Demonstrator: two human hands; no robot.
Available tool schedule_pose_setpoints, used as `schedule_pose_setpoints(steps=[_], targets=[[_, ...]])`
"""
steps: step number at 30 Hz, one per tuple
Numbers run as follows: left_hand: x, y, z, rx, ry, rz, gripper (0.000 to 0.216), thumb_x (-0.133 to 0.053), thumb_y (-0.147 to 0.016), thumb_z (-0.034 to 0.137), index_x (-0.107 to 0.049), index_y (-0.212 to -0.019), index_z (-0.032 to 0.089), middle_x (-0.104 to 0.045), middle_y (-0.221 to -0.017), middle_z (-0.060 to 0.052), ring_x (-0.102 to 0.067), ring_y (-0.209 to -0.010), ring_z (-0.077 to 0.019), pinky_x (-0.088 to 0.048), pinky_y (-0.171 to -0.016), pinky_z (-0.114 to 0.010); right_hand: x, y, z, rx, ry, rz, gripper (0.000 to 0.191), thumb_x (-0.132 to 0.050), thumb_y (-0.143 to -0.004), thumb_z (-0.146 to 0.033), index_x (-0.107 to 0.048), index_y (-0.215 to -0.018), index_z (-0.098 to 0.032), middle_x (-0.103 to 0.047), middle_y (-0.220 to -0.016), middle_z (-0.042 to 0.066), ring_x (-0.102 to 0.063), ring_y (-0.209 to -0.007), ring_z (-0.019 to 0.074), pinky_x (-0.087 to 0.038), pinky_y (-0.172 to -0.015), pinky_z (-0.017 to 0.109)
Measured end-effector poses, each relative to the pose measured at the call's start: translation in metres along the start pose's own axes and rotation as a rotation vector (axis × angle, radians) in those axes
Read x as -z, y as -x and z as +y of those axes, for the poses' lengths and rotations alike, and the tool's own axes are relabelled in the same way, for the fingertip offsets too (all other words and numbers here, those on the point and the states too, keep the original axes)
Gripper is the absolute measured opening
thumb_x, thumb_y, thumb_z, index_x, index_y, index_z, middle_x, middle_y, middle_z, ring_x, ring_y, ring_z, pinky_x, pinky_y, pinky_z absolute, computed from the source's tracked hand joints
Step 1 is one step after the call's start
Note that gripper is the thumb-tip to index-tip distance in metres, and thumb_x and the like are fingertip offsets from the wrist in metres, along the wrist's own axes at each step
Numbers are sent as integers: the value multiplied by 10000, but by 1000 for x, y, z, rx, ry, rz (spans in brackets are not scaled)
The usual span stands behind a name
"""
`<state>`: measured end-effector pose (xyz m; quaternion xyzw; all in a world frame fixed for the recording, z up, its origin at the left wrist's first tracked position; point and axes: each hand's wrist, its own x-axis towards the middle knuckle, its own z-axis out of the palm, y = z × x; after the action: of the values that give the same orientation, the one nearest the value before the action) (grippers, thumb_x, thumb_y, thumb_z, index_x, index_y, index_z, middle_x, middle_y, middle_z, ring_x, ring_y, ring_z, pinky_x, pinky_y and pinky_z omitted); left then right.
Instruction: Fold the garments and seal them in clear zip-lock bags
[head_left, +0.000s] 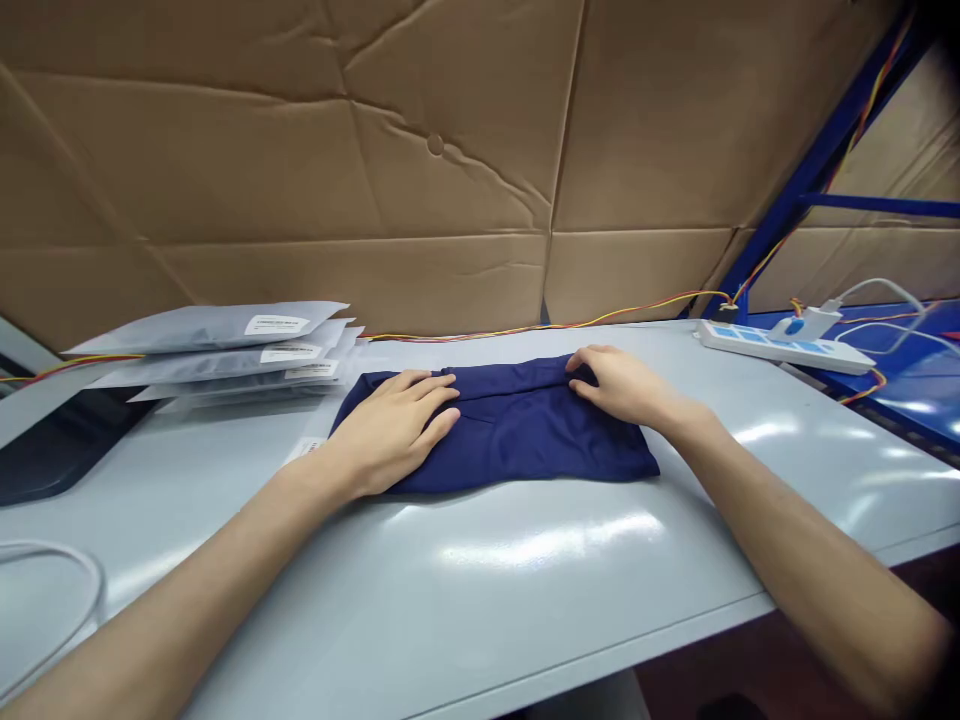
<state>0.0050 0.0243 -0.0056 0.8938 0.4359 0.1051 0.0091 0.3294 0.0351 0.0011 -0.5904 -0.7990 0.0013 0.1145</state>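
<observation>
A folded navy-blue garment point(517, 430) lies flat on the table, its exact kind not shown. My left hand point(397, 425) rests palm down on its left part, fingers stretched out and slightly spread. At the far right edge, my right hand point(619, 385) has its thumb and fingers curled on a fold of the fabric. A strip of clear plastic with a white label point(306, 447) shows beside the garment's left end, partly under my left wrist.
Several translucent packed bags point(210, 330) with white labels are stacked at the back left, near a flat black object point(71, 440). A white power strip point(784, 347) sits at the back right. A white cable point(94, 580) loops at the front left. Cardboard point(450, 200) stands behind the table.
</observation>
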Motion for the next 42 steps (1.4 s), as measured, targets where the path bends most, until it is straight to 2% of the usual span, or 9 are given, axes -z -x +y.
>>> schedule_pose_setpoints(steps=[10,14,20,26,29,32,35,38,42], targets=[[8,3,10,-30,-26,21,520,-307,-1054,452,-611,-1359,160,-700,-1271,-74,-495,-1267,-297,-389,-1130,-479,-1,-3,4,44,35,-25,169,-550,-920,-211,-697,-1002,-190,-726,-1093,101,-628,-1078,279,-489,-954,384],[12,1,17,-20,-69,26,444,-346,-1039,400,-671,-1241,175,-733,-1131,-77,-542,-1123,-299,-432,-1050,-489,4,0,0,37,20,-52,156,-540,-885,-191,-683,-945,-204,-727,-1033,85,-608,-1059,267,-484,-905,358],[12,1,17,-59,-66,61,225,-574,-923,351,-701,-1057,223,-749,-1006,-58,-574,-1025,-302,-451,-986,-483,16,7,-10,-26,-32,-54,87,-576,-811,-187,-639,-862,-219,-700,-885,69,-622,-936,236,-470,-763,310],[20,3,12,-22,30,69,232,-502,-924,301,-705,-1030,263,-739,-885,-23,-623,-970,-268,-452,-970,-451,25,10,-16,14,-162,-116,129,-563,-774,-139,-639,-833,-224,-714,-849,26,-633,-767,191,-448,-691,295],[25,1,9,116,94,203,273,-473,-943,345,-676,-1096,245,-736,-904,-31,-645,-932,-259,-486,-898,-421,20,7,-17,29,-156,43,176,-534,-829,-147,-672,-909,-221,-722,-902,51,-643,-879,232,-475,-784,331],[26,-1,7,241,32,464,255,-451,-963,322,-632,-1103,207,-730,-1031,-67,-635,-1002,-272,-492,-896,-420,14,5,-22,9,-19,389,254,-482,-929,-198,-680,-1086,-174,-685,-1106,146,-579,-1088,315,-460,-952,425],[23,0,9,167,-69,609,236,-447,-987,314,-632,-1076,197,-713,-1071,-91,-603,-1078,-286,-475,-960,-429,12,5,-29,20,36,579,291,-447,-981,-241,-662,-1156,-153,-646,-1167,173,-542,-1127,330,-435,-1015,458],[20,1,15,-4,-133,590,226,-461,-991,306,-658,-1036,203,-711,-1032,-87,-600,-1072,-287,-461,-996,-442,12,5,-31,53,-52,423,251,-455,-996,-273,-653,-1119,-179,-693,-1006,113,-601,-1014,278,-477,-931,395],[11,1,14,-104,-142,320,298,-443,-1000,347,-692,-1068,198,-721,-1095,-93,-600,-1105,-292,-470,-1024,-475,5,4,-24,97,-21,99,225,-510,-980,-317,-663,-1088,-191,-714,-1048,118,-617,-1064,285,-484,-930,388]])
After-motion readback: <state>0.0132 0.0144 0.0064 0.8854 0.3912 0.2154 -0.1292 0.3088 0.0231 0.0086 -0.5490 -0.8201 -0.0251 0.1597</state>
